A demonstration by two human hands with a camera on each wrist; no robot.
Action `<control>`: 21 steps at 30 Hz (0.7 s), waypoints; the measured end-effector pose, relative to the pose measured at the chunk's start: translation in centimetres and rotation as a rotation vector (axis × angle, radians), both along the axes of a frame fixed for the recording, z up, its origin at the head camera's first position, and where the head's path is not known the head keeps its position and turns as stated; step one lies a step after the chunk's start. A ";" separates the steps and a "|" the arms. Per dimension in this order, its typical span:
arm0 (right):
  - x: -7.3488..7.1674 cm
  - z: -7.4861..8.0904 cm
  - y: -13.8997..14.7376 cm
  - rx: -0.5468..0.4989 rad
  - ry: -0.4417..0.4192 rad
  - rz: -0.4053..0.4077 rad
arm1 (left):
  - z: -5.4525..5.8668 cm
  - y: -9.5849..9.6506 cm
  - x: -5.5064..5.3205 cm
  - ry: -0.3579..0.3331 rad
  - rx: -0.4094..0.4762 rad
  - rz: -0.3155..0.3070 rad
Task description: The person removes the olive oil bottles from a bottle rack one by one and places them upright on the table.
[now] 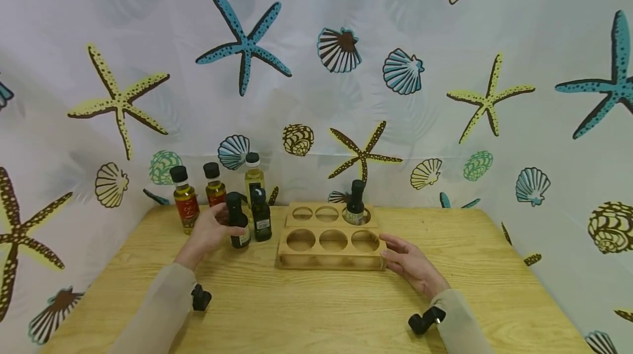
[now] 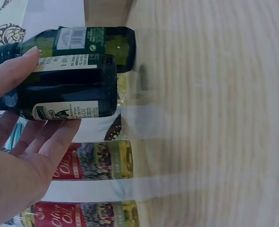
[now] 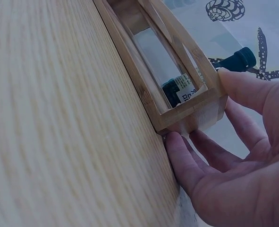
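Observation:
My left hand (image 1: pixel 209 231) grips a small dark olive oil bottle (image 2: pixel 78 87) with a black cap, thumb on one side and fingers on the other. Close beside it stands a dark green bottle (image 1: pixel 261 221) with a barcode label. On the right, my right hand (image 1: pixel 411 264) holds the end of a two-tier wooden rack (image 1: pixel 328 262) with round holes; thumb and fingertips meet its end piece in the right wrist view. Upright in the back tier's right hole is another small dark bottle (image 1: pixel 354 205), its lower part showing through the rack's open side.
Behind the left hand stand two red-labelled olive oil bottles, one at far left (image 1: pixel 187 208) and one (image 1: pixel 215 189) partly hidden. A taller bottle of yellow oil (image 1: pixel 254 178) is at the back. A patterned curtain (image 1: pixel 306 90) hangs behind the wooden table (image 1: pixel 296 310).

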State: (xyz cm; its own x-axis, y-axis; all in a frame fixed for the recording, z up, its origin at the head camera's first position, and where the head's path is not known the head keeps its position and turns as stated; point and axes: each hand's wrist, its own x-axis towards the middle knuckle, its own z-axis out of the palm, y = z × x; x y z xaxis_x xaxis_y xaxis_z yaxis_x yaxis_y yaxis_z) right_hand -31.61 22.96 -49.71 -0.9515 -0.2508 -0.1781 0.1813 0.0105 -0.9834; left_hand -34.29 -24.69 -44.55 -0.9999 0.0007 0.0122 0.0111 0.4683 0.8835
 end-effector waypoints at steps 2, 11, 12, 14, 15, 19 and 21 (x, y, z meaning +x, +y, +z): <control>0.0 0.0 0.0 -0.002 -0.005 -0.005 | -0.2 -0.1 -0.2 0.003 -0.001 0.008; 0.0 -0.1 0.0 0.007 -0.010 -0.018 | -1.4 -0.7 -1.3 -0.029 0.036 0.017; 0.1 0.0 0.0 0.006 -0.010 -0.019 | -1.5 -0.8 -1.4 -0.033 0.034 0.018; 0.1 0.0 -0.1 0.008 -0.010 -0.017 | -1.6 -0.9 -1.5 -0.039 0.026 0.019; 0.1 0.0 -0.1 0.009 -0.009 -0.015 | -1.7 -1.0 -1.6 -0.042 0.024 0.021; 0.0 0.0 -0.1 0.007 -0.009 -0.008 | -1.8 -1.1 -1.7 -0.045 0.024 0.023; 0.0 0.0 -0.2 0.007 -0.007 -0.004 | -1.8 -1.1 -1.8 -0.044 0.027 0.024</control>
